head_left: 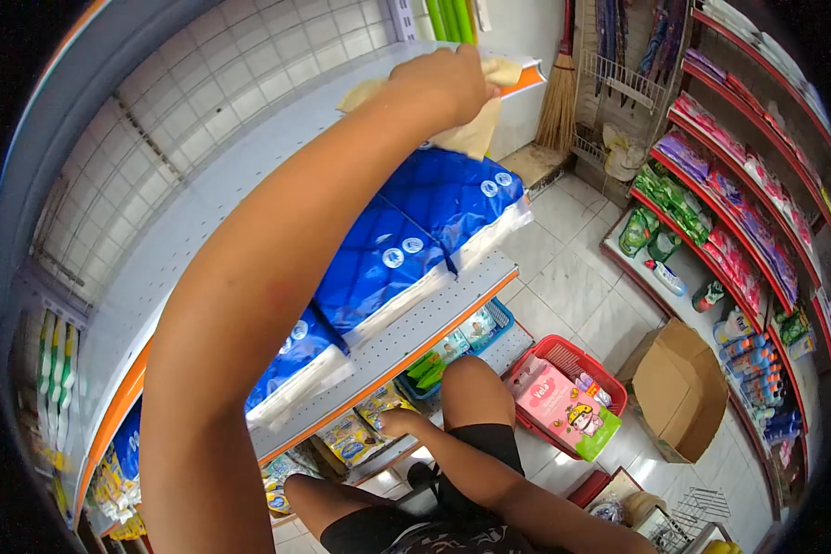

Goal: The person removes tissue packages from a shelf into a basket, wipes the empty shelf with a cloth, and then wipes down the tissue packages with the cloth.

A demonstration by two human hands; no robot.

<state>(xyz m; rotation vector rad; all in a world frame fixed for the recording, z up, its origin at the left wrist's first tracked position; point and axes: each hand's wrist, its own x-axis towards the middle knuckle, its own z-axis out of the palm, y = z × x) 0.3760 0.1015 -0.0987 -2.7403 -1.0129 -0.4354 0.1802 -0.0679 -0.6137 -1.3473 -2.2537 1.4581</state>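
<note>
My left hand [445, 85] is closed on a pale yellow cloth [475, 132], pressing it to the far right end of the grey upper shelf [222, 189], near its orange and white edge strip. My forearm crosses the shelf and hides part of it. Blue plastic-wrapped packs [379, 245] line the level below. Low down, my right hand [403, 422] is beside yellow packets [349, 438] on the bottom level; its fingers are too hidden to show whether it grips anything.
A red basket [620, 390] holding a pink box [563, 406] stands on the tiled floor, next to an open cardboard box [679, 392]. Red-edged shelves [739, 194] full of goods curve along the right. A straw broom [556, 102] leans at the back. Blue baskets [501, 319] occupy the low shelf.
</note>
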